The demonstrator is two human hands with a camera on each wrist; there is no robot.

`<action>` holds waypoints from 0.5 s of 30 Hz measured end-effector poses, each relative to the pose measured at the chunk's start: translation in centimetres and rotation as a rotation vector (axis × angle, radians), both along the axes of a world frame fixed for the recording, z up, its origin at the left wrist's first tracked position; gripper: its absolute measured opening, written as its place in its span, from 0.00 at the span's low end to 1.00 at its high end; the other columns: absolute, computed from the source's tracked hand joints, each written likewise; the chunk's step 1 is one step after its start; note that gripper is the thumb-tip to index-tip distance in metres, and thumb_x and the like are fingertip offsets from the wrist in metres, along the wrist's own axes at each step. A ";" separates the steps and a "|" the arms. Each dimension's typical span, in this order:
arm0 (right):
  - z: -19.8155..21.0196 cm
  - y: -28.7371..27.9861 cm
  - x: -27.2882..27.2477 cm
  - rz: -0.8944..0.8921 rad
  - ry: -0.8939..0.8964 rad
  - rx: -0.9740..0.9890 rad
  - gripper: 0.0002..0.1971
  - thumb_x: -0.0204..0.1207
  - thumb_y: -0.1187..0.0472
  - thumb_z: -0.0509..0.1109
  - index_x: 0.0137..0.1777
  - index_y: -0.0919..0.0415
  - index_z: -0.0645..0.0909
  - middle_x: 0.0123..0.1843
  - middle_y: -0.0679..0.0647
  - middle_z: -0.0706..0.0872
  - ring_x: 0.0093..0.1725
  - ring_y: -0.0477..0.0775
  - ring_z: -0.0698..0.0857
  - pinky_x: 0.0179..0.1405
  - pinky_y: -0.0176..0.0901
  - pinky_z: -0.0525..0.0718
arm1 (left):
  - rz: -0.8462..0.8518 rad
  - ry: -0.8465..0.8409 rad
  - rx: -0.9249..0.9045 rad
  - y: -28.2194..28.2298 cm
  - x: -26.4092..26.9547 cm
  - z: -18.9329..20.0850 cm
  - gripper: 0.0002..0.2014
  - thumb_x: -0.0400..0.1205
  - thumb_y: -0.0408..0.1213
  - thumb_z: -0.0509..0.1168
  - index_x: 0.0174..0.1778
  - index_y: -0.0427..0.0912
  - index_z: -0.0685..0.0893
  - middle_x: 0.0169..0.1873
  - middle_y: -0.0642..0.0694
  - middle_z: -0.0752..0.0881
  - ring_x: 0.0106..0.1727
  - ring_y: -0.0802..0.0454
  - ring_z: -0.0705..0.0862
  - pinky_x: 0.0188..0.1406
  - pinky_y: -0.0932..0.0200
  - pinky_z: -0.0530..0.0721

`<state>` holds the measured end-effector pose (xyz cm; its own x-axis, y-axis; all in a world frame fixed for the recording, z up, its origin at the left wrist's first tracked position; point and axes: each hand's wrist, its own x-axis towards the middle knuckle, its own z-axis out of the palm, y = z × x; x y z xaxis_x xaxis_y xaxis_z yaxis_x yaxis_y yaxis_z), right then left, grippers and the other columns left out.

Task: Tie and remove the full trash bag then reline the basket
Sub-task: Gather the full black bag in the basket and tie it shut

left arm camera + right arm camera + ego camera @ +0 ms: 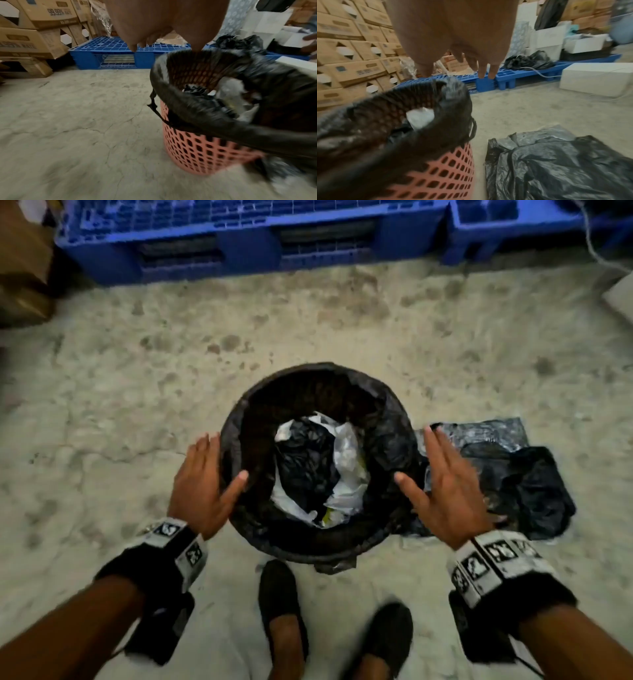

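A pink mesh basket stands on the concrete floor, lined with a black trash bag folded over its rim. Inside lie crumpled black and white plastic bags. My left hand hovers open at the left of the rim, thumb over the edge. My right hand hovers open at the right side, fingers straight, holding nothing. A spare black bag lies flat on the floor to the basket's right.
Blue plastic pallets run along the far side. Stacked cardboard boxes stand at the left, white boxes at the right. My two feet in black shoes are just before the basket.
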<state>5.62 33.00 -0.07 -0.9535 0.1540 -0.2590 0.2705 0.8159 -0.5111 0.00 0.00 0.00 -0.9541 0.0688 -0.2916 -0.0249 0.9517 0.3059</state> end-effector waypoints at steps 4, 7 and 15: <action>-5.8 0.0 -0.6 -0.005 -0.009 -0.052 0.36 0.79 0.48 0.58 0.82 0.59 0.47 0.84 0.60 0.58 0.81 0.60 0.60 0.78 0.57 0.60 | 0.066 0.120 0.007 1.5 -1.2 -5.8 0.41 0.75 0.56 0.56 0.80 0.37 0.51 0.82 0.32 0.51 0.82 0.37 0.51 0.80 0.44 0.55; -8.5 -0.2 0.5 -0.055 0.116 -0.261 0.33 0.78 0.51 0.53 0.81 0.60 0.50 0.82 0.60 0.62 0.80 0.57 0.63 0.80 0.53 0.62 | 0.107 0.226 0.034 1.0 0.0 -7.6 0.39 0.76 0.53 0.58 0.80 0.40 0.53 0.82 0.36 0.50 0.82 0.40 0.52 0.79 0.50 0.53; -10.0 -0.3 0.0 -0.220 0.248 -0.665 0.31 0.76 0.55 0.61 0.80 0.46 0.57 0.81 0.42 0.64 0.79 0.36 0.63 0.82 0.49 0.61 | 0.076 0.310 0.148 0.6 -0.4 -8.0 0.40 0.72 0.52 0.60 0.80 0.47 0.53 0.83 0.46 0.49 0.83 0.49 0.50 0.80 0.51 0.53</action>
